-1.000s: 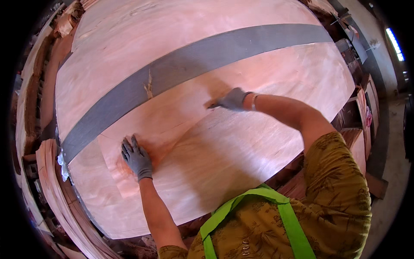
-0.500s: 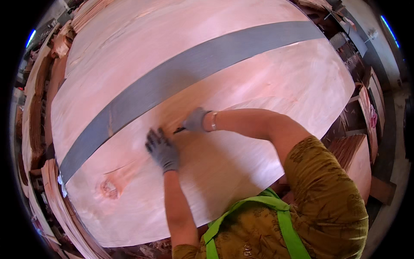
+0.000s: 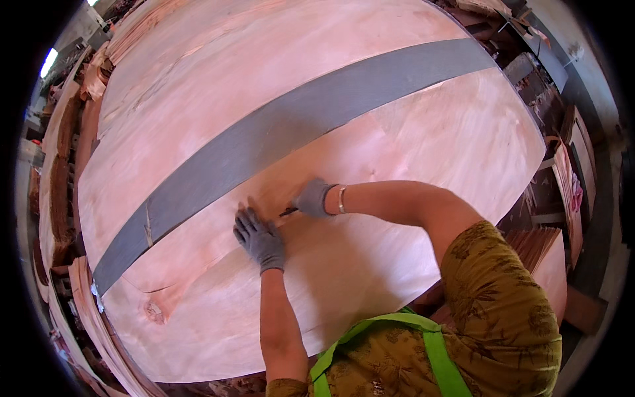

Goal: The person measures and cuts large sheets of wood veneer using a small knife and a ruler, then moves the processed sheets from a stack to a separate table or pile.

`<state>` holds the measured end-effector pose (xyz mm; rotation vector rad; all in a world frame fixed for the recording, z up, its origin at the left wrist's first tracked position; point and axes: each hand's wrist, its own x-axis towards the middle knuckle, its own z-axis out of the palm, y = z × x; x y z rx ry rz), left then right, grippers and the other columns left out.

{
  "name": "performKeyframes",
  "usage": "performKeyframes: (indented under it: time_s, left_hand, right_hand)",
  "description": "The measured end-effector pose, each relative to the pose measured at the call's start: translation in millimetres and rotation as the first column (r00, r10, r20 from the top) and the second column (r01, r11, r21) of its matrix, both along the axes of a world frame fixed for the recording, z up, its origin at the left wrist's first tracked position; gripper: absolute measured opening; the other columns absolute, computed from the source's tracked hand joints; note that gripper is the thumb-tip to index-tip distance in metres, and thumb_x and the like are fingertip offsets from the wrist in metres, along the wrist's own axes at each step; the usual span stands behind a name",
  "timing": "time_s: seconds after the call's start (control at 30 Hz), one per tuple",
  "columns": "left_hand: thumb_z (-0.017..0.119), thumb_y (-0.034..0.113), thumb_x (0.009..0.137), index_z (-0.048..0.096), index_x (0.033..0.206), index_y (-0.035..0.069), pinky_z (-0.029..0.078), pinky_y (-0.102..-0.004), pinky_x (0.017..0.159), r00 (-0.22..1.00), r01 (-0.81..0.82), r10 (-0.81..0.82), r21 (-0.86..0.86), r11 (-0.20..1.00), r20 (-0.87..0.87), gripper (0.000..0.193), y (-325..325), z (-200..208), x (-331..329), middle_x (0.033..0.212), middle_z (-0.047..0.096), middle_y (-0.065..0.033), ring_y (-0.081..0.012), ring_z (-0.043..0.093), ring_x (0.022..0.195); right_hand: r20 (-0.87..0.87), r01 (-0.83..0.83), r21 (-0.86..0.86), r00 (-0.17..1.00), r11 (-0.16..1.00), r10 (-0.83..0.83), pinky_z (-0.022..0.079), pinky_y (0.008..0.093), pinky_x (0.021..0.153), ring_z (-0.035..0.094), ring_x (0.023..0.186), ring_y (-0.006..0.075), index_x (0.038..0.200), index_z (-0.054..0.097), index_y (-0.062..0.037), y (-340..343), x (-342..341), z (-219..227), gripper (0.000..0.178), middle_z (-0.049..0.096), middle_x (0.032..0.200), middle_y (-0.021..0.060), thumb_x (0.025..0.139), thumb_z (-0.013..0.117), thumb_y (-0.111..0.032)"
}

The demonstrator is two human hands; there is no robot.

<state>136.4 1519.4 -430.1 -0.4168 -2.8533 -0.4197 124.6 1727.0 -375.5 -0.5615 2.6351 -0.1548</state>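
A large pale pinkish wood veneer sheet (image 3: 370,258) lies in front of me. My left hand (image 3: 260,241), in a grey glove, rests flat on it with the fingers stretched out. Just to its right, my gloved right hand (image 3: 313,198) is closed around a small dark pointed tool, seemingly a knife (image 3: 288,212). Its tip points left toward my left fingers, at or just over the wood; whether it touches cannot be made out. The tool's handle is hidden in my fist. Beyond both hands, a long grey strip (image 3: 264,139) crosses the veneer.
A rough knot (image 3: 154,311) with a crack beside it marks the sheet's near left. Stacked veneer (image 3: 99,324) runs along the left side. More stacked sheets (image 3: 539,248) and wood scraps stand off the right edge, beside a floor strip (image 3: 605,218).
Both hands have shifted right along the veneer, away from the knot, with the tool still in my right hand. The whole view has also tilted slightly.
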Motion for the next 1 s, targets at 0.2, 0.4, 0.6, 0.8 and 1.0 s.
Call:
performKeyframes:
  time_s: [0.2, 0.4, 0.6, 0.8, 1.0]
  left_hand:
    - [0.049, 0.029, 0.087, 0.028, 0.143, 0.021, 0.018, -0.0517, 0.107, 0.999, 0.003, 0.005, -0.168, 0.986, 0.045, 0.060, 7.2, 15.2, -1.1, 0.148, 0.021, -0.0194, -0.0387, 0.024, 0.134]
    - [0.050, 0.026, 0.086, 0.031, 0.142, 0.021, 0.019, -0.0520, 0.107, 0.998, 0.020, -0.012, -0.147, 0.989, 0.055, 0.060, 15.8, 19.9, -8.4, 0.147, 0.022, -0.0193, -0.0390, 0.024, 0.133]
    - [0.051, 0.023, 0.085, 0.034, 0.141, 0.021, 0.019, -0.0524, 0.107, 0.997, -0.007, 0.016, -0.116, 0.993, 0.080, 0.059, 11.9, 20.2, -11.6, 0.147, 0.023, -0.0194, -0.0390, 0.024, 0.133]
    - [0.051, 0.023, 0.083, 0.034, 0.140, 0.020, 0.018, -0.0531, 0.107, 0.995, 0.026, -0.015, -0.113, 0.993, 0.098, 0.059, 14.0, 15.2, -16.3, 0.147, 0.023, -0.0200, -0.0391, 0.023, 0.134]
    - [0.054, 0.021, 0.080, 0.043, 0.131, 0.012, 0.022, -0.0577, 0.103, 0.999, 0.022, -0.024, 0.080, 0.997, 0.028, 0.053, -10.8, 6.3, -10.1, 0.138, 0.031, -0.0274, -0.0439, 0.027, 0.129]
  right_hand:
    - [0.082, 0.000, -0.063, 0.997, 0.998, 0.005, 0.049, 0.0404, 0.075, 0.063, 0.089, 0.0280, 0.115, 0.060, -0.0253, 115.5, -5.7, 26.4, 0.031, 0.064, 0.100, 0.0080, 0.085, 0.054, -0.033]
    - [-0.192, -0.346, -0.154, 0.929, 0.926, 0.315, 0.049, 0.0339, 0.072, 0.061, 0.089, 0.0228, 0.106, 0.063, -0.0329, 221.2, -53.7, 2.0, 0.024, 0.064, 0.096, 0.0008, 0.086, 0.053, -0.025]
    - [0.051, -0.164, 0.232, 0.986, 0.959, 0.156, 0.048, 0.0370, 0.067, 0.061, 0.078, 0.0265, 0.090, 0.065, -0.0227, 237.7, -117.3, 56.8, 0.024, 0.065, 0.088, 0.0085, 0.077, 0.061, -0.043]
    - [-0.097, 0.048, 0.456, 0.995, 0.889, -0.004, 0.049, 0.0406, 0.067, 0.063, 0.084, 0.0284, 0.093, 0.063, -0.0152, 346.3, -124.9, 15.5, 0.016, 0.064, 0.089, 0.0099, 0.085, 0.053, -0.025]
    - [-0.467, 0.177, -0.115, 0.859, 0.977, -0.211, 0.049, 0.0407, 0.068, 0.062, 0.082, 0.0331, 0.098, 0.063, -0.0090, 206.9, -74.7, 0.2, 0.017, 0.063, 0.097, 0.0149, 0.085, 0.058, -0.019]
